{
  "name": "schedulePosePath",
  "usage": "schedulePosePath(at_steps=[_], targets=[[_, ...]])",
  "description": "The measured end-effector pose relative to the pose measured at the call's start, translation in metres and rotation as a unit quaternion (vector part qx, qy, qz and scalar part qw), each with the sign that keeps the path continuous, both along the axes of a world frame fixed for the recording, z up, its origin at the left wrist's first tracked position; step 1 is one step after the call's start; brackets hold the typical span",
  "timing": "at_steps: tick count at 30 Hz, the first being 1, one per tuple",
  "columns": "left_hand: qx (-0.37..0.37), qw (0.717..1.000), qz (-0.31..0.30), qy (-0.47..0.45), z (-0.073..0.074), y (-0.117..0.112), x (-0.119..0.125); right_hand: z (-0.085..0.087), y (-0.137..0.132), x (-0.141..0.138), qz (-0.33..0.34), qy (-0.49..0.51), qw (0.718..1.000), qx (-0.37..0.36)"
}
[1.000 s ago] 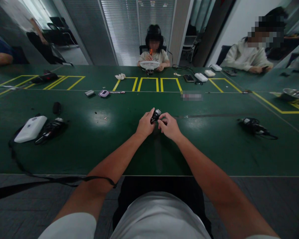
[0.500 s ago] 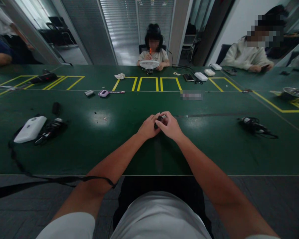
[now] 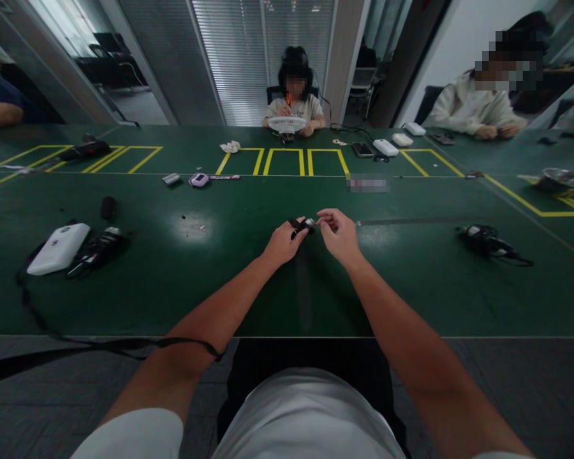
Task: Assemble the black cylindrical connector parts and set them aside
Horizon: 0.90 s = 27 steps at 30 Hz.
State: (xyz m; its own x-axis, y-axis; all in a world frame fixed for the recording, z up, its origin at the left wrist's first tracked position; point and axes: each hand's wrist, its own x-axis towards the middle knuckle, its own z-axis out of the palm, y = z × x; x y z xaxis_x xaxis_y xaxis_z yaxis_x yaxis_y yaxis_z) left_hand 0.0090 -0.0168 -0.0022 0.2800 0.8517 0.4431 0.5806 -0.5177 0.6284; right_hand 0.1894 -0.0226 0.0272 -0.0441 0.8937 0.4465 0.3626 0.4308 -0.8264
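Between my hands, just above the green table, is a small black strap-like thing with a silvery round part, rather like a wristwatch. My left hand is closed around its black part, with the thumb along the near side. The round part points right, toward my right hand. That hand has bent fingers, its tips drawn together in a pinch a small gap from the round part. Whatever lies in the pinch is too small to make out.
A white power bank and a bundled black cable lie at left. A black strap runs over my left forearm. Another cable bundle sits at right. Farther off are a lilac gadget and a phone. People sit across the table.
My right hand has moved off the black thing to the right, leaving its silvery round part exposed. My left hand keeps its hold, almost in place.
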Motion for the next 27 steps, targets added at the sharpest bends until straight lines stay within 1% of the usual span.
schedulePosePath(at_steps=[3, 5, 8, 10, 12, 19, 22, 27], targets=[[-0.004, 1.000, -0.009, -0.027, 0.002, -0.001, 0.000, -0.007, 0.010, 0.007, -0.036, -0.021, 0.999, -0.023], [-0.011, 0.999, -0.013, -0.044, 0.002, -0.001, -0.001, -0.012, 0.015, 0.009, -0.028, -0.030, 0.998, -0.048], [-0.021, 0.997, -0.014, -0.072, 0.002, -0.001, -0.002, -0.018, 0.017, 0.007, 0.033, -0.012, 0.995, -0.091], [-0.028, 0.996, -0.016, -0.088, 0.001, 0.000, -0.003, -0.019, 0.016, 0.005, 0.075, 0.015, 0.991, -0.106], [-0.038, 0.994, -0.019, -0.103, 0.001, 0.001, -0.004, -0.020, 0.014, 0.003, 0.095, 0.040, 0.988, -0.111], [-0.066, 0.986, -0.036, -0.149, -0.004, 0.006, -0.006, -0.011, 0.006, 0.001, 0.111, 0.086, 0.977, -0.162], [-0.065, 0.986, -0.040, -0.149, -0.004, 0.006, -0.006, -0.008, 0.004, 0.001, 0.112, 0.091, 0.974, -0.174], [-0.076, 0.986, -0.046, -0.139, 0.000, 0.003, -0.006, -0.010, 0.004, 0.001, 0.119, 0.102, 0.970, -0.188]])
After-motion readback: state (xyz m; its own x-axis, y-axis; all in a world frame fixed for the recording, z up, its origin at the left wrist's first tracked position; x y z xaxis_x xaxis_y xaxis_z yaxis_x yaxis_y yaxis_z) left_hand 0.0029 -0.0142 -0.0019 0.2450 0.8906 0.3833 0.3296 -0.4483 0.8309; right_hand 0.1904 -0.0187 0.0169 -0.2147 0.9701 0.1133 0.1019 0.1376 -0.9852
